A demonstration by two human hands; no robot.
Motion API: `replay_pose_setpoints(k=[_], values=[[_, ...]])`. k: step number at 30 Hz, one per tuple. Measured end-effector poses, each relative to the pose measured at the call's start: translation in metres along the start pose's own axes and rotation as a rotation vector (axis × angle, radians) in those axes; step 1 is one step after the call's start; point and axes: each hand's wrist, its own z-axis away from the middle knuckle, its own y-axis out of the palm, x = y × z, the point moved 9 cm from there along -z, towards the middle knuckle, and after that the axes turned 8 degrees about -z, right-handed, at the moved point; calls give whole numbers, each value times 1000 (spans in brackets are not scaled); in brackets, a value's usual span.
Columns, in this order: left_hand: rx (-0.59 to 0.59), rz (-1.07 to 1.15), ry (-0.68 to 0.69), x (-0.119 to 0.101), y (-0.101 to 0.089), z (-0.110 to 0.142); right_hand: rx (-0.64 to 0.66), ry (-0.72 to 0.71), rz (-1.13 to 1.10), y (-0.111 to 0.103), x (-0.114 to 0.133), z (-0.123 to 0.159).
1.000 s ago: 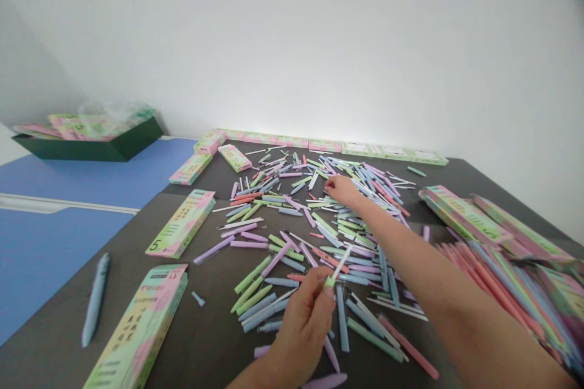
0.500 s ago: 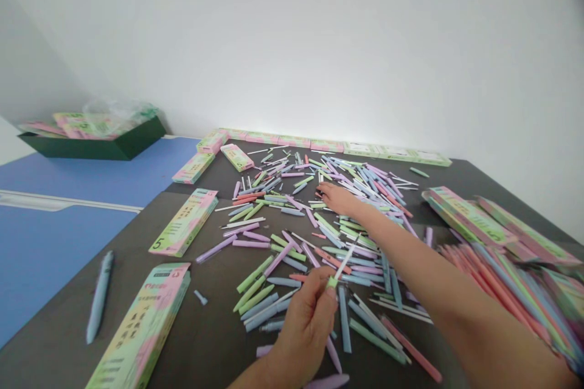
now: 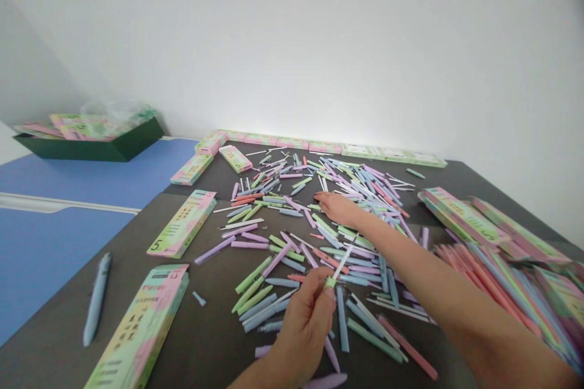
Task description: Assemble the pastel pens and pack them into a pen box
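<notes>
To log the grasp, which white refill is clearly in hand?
The white refill pointing up from the green piece in the left hand; other refills lie scattered on the table.

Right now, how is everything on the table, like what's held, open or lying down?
Left hand: closed on the green pen piece
Green pen piece: pinched, tilted
White refill: sticking out of that piece
Right hand: reaching low among the pens; can't tell if holding anything
Loose pen parts: scattered
Blue pen: lying apart
Left front box: lying flat
Dark green tray: open, filled
Right-side pens: heaped, blurry
</notes>
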Motion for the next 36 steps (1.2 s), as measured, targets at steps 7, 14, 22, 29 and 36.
replay_pose_setpoints(k=[7,14,22,29,36], values=[[2,-12,1,0,0,0,-75,340,86,-31,-75,14],[8,-3,24,-2,1,0,-33,357,79,-19,-86,23],[5,6,18,-3,1,0,-34,221,33,-17,-58,19],[0,1,-5,0,1,1,-42,243,32,-21,-70,17],[-4,6,-3,-4,1,0,-37,235,67,-28,-90,-4]])
